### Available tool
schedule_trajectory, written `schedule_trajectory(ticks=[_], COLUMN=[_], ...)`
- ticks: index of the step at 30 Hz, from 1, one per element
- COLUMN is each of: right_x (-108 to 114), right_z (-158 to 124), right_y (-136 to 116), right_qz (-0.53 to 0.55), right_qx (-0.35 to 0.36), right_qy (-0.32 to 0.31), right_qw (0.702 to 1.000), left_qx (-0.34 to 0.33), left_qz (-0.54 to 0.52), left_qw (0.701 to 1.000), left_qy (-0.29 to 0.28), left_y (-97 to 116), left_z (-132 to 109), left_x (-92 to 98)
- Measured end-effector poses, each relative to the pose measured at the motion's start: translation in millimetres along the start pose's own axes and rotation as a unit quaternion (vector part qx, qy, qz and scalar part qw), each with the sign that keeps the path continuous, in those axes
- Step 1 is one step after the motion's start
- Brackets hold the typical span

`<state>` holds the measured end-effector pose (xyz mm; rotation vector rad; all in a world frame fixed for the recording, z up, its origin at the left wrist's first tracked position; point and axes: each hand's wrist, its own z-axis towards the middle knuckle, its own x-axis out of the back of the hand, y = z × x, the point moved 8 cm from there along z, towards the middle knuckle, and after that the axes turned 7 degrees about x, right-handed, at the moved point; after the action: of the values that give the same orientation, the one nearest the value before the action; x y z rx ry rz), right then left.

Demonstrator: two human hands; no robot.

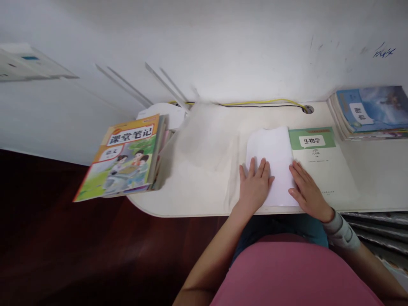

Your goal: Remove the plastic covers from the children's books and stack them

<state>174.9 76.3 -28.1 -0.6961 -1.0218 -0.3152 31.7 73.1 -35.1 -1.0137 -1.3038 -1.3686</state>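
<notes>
A textbook (pixel 321 170) with a green and pale cover lies on the white desk in front of me. Along its left side is a white sheet (pixel 270 146); I cannot tell whether it is loose or part of the book. My left hand (pixel 255 185) rests flat on this sheet with its fingers spread. On the line where sheet and cover meet lies my right hand (pixel 307 191), fingers stretched out and thumb apart. A transparent plastic film (pixel 207 140) spreads over the desk to the left of the sheet. Neither hand grips anything.
A stack of books (pixel 127 157) stands at the desk's left end, jutting past its edge. Another stack (pixel 372 110) sits at the back right. A yellow cable (pixel 264 102) runs along the wall into a desk hole (pixel 307 109).
</notes>
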Motion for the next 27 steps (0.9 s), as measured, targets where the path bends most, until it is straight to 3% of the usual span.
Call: schedule_trajectory(ticks=[6,13,21,27], right_x=[-6.4,-7.7,-10.2,-11.2], right_z=[1.2,2.2,2.3,2.5], right_y=[-1.3,-1.3,-4.1,-6.8], right_qz=[-0.030,-0.044,-0.075,-0.082], right_qx=[-0.023,-0.021,-0.004,0.014], right_qy=[-0.010,-0.009,-0.030,-0.044], right_qw=[0.999,0.999,0.997,0.996], left_qx=[-0.002,-0.033,0.014,-0.004], left_qz=[0.045,0.050,0.071,0.040], left_qw=[0.999,0.998,0.997,0.999], left_qy=[-0.022,-0.011,0.019,0.001], left_y=[-4.5,8.3,-3.2,13.9], left_z=[-10.8,-22.1,-11.7,-2.9], left_x=[3.8,13.2,21.6,9.7])
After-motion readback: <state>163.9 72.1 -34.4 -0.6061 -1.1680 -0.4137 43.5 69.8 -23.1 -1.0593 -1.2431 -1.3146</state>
